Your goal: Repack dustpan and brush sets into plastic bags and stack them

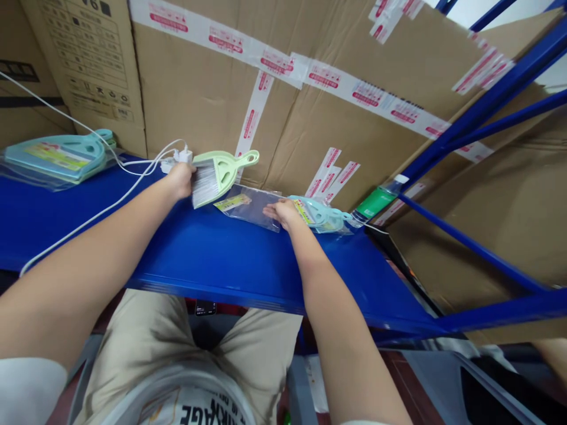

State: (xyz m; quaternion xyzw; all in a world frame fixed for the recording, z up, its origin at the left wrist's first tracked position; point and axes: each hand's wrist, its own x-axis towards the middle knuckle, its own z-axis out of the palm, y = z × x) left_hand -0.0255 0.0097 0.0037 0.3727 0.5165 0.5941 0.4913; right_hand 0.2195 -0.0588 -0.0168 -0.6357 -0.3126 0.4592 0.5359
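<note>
Forearms reach over the blue shelf (212, 254). At its back, the left hand (181, 179) is closed around a green dustpan (219, 174) with brush; the right hand (286, 212) lies flat, open, on a clear bag (250, 208) beside a blue dustpan (321, 216).

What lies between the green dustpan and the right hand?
In the head view, a clear plastic bag with a yellow-green label lies flat on the blue shelf between the green dustpan and the right hand, which touches it.

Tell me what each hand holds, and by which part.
Left hand grips the green brush-and-dustpan set at its bristle end. Right hand rests on the clear bag at its edge; grip unclear.
</note>
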